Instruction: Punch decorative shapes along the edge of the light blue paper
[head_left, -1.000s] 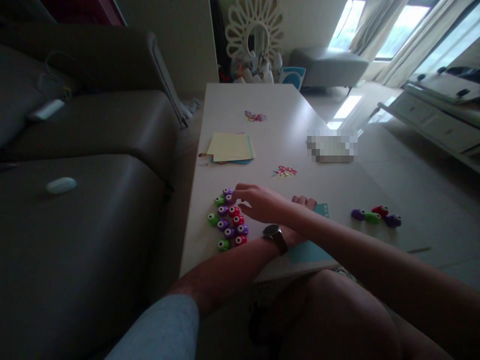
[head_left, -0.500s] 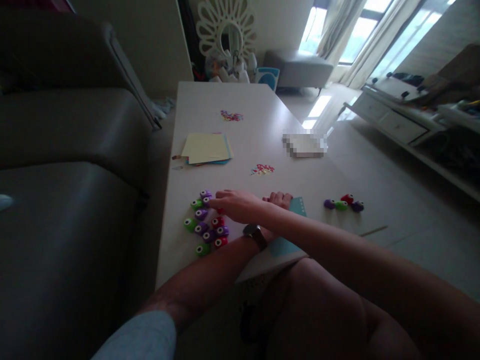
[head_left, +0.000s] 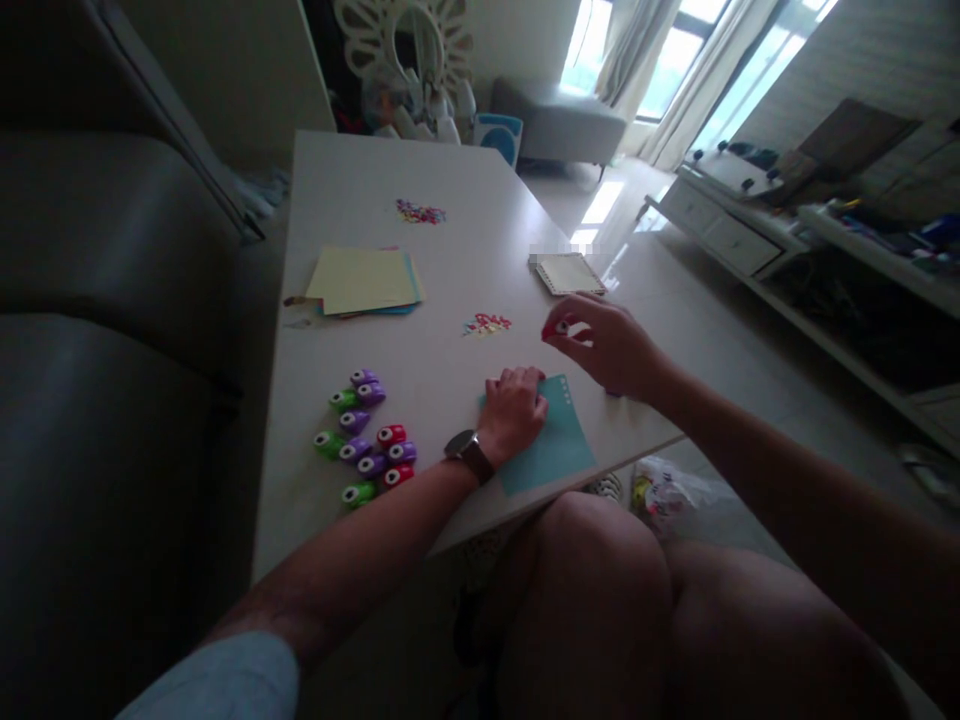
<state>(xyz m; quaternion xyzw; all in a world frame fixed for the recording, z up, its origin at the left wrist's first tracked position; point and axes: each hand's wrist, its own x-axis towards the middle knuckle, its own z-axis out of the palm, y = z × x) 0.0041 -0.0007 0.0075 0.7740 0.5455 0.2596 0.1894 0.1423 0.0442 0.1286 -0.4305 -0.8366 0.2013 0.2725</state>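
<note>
Small red plastic punch [head_left: 559, 326] pinched in right hand [head_left: 611, 345] frame centre, left hand [head_left: 516, 412] flat pressing teal paper sheet [head_left: 547, 445]; loose fingertip grip could drop it.

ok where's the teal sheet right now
In the head view the teal sheet lies at the table's near edge, pinned under the left hand, right of the punch cluster.

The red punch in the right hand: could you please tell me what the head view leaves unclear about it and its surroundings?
- Red punch: mostly covered by the right hand's fingers; grip details unclear.
- Teal paper: its far corner hidden under the left hand.
- Confetti pile: shapes too small.
- Notepad: far edge blurred.
</note>
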